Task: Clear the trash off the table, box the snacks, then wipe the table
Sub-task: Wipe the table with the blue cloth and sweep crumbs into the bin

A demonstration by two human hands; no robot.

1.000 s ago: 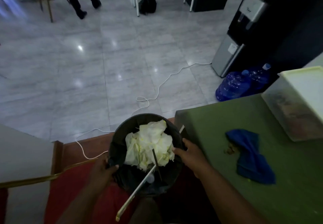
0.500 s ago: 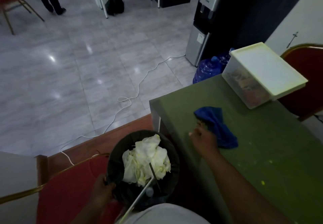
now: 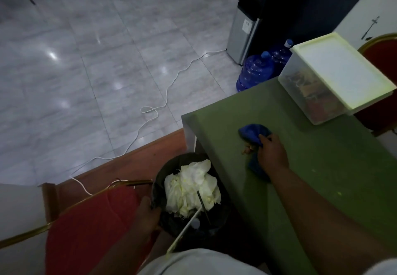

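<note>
The right hand (image 3: 272, 156) lies knuckles-up on the olive-green cloth-covered table (image 3: 335, 184), near its left edge, with its fingers (image 3: 265, 139) curled down over a crumpled deep-blue wiping cloth (image 3: 252, 131). Most of the cloth bunches up just beyond the fingertips, on the far side of the hand, and a darker tail of it runs back under the palm and shows beside the wrist. In this dim light the thumb cannot be made out, so it seems a grip rather than a flat press. A few small brownish crumbs (image 3: 246, 150) sit on the table touching the cloth's left edge, just beside the knuckles. The left hand (image 3: 148, 212) is low beside the table, fingers wrapped over the near-left rim of a round black trash bin (image 3: 182, 158), which is stuffed with crumpled white paper (image 3: 193, 185); a long pale stick (image 3: 187, 229) leans out of it. At the table's far right corner stands a clear plastic box with a pale lid (image 3: 296, 81), well apart from both hands.
</note>
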